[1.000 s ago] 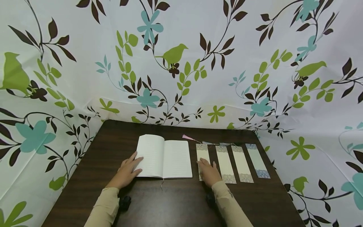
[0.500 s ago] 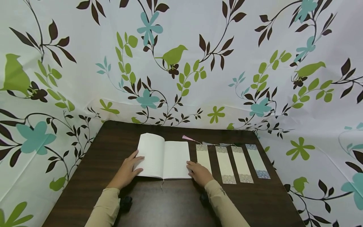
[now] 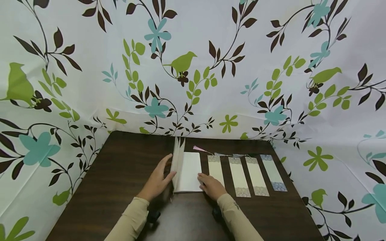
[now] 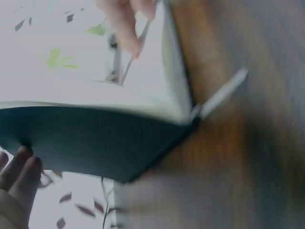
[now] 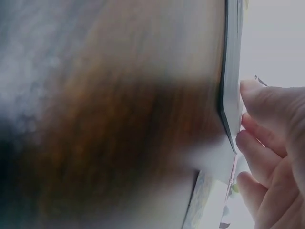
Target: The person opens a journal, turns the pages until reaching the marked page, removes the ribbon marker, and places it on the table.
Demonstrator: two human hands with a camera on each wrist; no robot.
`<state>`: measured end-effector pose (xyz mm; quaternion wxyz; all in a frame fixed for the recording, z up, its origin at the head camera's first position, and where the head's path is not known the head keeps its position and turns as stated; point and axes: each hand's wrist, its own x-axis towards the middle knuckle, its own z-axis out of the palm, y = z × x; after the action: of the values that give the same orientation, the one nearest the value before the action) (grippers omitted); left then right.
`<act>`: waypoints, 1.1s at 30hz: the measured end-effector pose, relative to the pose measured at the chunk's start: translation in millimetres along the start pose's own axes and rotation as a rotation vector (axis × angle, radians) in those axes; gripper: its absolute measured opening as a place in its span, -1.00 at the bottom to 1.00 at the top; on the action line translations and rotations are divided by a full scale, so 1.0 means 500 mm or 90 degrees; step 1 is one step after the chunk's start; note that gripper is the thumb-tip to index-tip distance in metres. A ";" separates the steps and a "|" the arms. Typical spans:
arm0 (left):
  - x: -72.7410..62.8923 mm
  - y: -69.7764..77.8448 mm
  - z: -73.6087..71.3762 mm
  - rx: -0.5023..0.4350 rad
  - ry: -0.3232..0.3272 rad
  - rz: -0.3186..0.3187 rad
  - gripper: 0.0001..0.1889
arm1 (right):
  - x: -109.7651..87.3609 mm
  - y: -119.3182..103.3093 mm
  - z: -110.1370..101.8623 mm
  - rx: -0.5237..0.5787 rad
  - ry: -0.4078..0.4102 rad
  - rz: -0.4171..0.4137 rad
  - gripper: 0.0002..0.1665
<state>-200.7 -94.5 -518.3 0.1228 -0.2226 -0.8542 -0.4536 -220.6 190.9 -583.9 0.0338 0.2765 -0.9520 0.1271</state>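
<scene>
A dark-covered notebook lies open on the table, its right page flat and its left part raised nearly upright. The left hand is at the outer side of that raised part. In the left wrist view its fingers touch the dark cover from outside. The right hand rests at the right edge of the flat page. In the right wrist view, its thumb and bent fingers are at the page edge. A thin ribbon sticks out from the spine's lower end.
Several lace-patterned paper bookmarks lie in a row to the right of the notebook, the nearest partly behind the right hand. A pink tassel lies above them. Behind the dark wooden table hangs a leaf-and-bird patterned cloth.
The right hand has moved left from the nearest bookmark to the notebook's right edge. The left hand has moved right, and the notebook's left part has swung up from lying flat.
</scene>
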 end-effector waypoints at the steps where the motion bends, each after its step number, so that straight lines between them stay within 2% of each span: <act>1: -0.002 0.001 0.013 0.001 -0.032 -0.009 -0.28 | 0.000 -0.001 0.002 0.004 0.003 -0.001 -0.48; 4: -0.014 -0.003 0.049 0.041 -0.132 -0.027 -0.27 | 0.002 -0.003 0.006 0.032 0.018 -0.002 -0.43; 7: -0.026 -0.019 0.083 0.135 -0.202 0.007 -0.32 | 0.004 -0.001 0.006 0.080 0.035 0.003 -0.39; 11: -0.043 -0.031 0.108 0.263 -0.232 0.061 -0.42 | 0.008 0.000 0.002 0.160 0.059 0.034 -0.45; 13: -0.049 -0.034 0.112 0.302 -0.238 0.075 -0.45 | 0.010 -0.004 0.001 0.198 0.083 0.059 -0.46; 15: -0.053 -0.037 0.113 0.331 -0.243 0.083 -0.46 | 0.012 -0.008 0.001 0.204 0.103 0.074 -0.48; 18: -0.057 -0.039 0.109 0.354 -0.255 0.084 -0.47 | 0.012 -0.019 0.008 0.148 0.098 0.082 -0.49; 21: -0.060 -0.036 0.103 0.365 -0.273 0.084 -0.45 | 0.010 -0.027 0.019 0.040 0.072 0.079 -0.49; 24: -0.061 -0.031 0.100 0.362 -0.297 0.078 -0.42 | 0.009 -0.029 0.026 -0.035 0.065 0.074 -0.49; 29: -0.053 -0.020 0.094 0.331 -0.346 0.032 -0.36 | 0.017 -0.033 0.013 -0.094 0.060 0.058 -0.53; 33: -0.043 -0.015 0.086 0.302 -0.394 -0.009 -0.37 | 0.032 -0.036 -0.006 -0.105 0.016 0.063 -0.57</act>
<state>-186.0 -68.3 -556.9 -0.0959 -0.3081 -0.9337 -0.1556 -224.5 168.6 -574.7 0.0618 0.2239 -0.9712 0.0533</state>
